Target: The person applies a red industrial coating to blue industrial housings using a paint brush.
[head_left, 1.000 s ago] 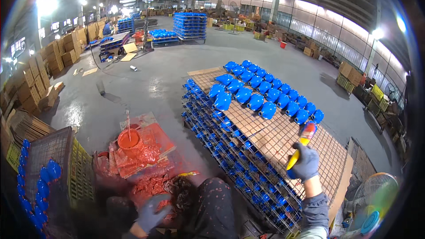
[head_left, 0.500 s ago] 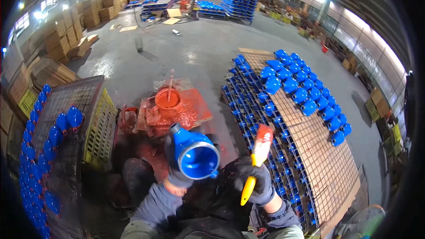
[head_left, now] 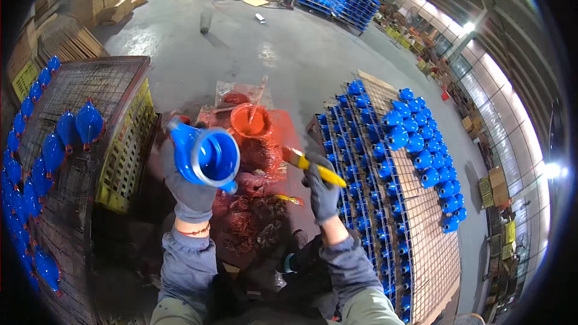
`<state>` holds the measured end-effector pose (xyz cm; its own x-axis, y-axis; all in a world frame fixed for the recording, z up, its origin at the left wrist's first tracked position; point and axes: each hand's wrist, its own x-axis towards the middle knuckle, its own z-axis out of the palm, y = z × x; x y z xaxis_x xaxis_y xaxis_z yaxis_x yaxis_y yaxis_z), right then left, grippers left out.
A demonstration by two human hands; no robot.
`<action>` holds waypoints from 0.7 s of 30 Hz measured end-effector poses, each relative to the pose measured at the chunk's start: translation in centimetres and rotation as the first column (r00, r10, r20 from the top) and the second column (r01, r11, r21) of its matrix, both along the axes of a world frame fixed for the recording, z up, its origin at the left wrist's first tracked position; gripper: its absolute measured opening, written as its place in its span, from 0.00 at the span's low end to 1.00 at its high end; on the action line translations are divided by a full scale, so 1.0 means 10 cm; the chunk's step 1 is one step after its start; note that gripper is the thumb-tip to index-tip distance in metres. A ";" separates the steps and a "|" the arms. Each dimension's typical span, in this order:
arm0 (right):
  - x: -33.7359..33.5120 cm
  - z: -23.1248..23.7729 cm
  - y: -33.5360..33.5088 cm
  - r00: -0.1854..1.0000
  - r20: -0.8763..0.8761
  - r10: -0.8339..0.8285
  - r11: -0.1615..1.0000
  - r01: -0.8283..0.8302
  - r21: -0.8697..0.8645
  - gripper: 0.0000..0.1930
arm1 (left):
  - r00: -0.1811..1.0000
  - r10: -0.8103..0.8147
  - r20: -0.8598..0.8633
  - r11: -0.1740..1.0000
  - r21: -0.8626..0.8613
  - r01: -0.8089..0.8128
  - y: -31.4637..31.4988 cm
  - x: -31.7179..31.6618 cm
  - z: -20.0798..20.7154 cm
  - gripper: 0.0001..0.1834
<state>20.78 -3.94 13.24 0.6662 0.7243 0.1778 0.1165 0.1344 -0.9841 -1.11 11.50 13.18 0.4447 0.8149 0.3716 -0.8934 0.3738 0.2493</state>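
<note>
In my gloved left hand [head_left: 191, 197] is a blue hollow metal casting [head_left: 184, 157], gripped from below and behind. Its round, bare-metal rim and shiny blue inside face me, and a narrow neck points up to the left. The gloved right hand [head_left: 325, 195] is closed round the yellow handle of a paintbrush [head_left: 326, 174]. The brush lies nearly level, its red-coated bristle end pointing left, just beside and below a bucket of red paint [head_left: 250, 121]. A paint-covered stick [head_left: 260, 97] leans in that bucket.
Left, blue castings [head_left: 53, 151] sit on a mesh-topped rack [head_left: 120, 78] beside a yellow crate [head_left: 127, 150]. Right, a stacked wire rack [head_left: 433, 229] holds rows of blue castings [head_left: 415, 142]. Red-smeared debris and another yellow-handled brush [head_left: 290, 199] lie below the bucket.
My left hand has carried the casting left and up. The brush has swung from upright to nearly level, its bristles now toward the bucket. The whole view has shifted.
</note>
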 end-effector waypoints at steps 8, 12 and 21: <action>0.53 -0.95 1.50 0.975 0.213 0.061 0.997 -0.048 -0.064 0.12 | 0.975 0.041 0.220 0.958 -0.285 0.024 0.03 -0.24 0.11 0.30; 0.70 -1.20 1.78 0.955 0.294 0.044 0.994 -0.012 -0.109 0.13 | 0.981 0.042 0.189 0.954 -0.300 0.016 0.05 -0.26 0.12 0.35; 0.72 -1.04 1.59 0.989 -0.135 -0.060 0.991 0.043 -0.126 0.13 | 0.957 -0.086 0.278 0.943 -0.287 0.168 0.09 -0.28 0.08 0.41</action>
<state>27.95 12.00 2.85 0.7151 0.6990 -0.0063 -0.0180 0.0095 -0.9998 -3.94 12.41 14.03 0.4741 0.8499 0.2302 -0.8512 0.5093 -0.1271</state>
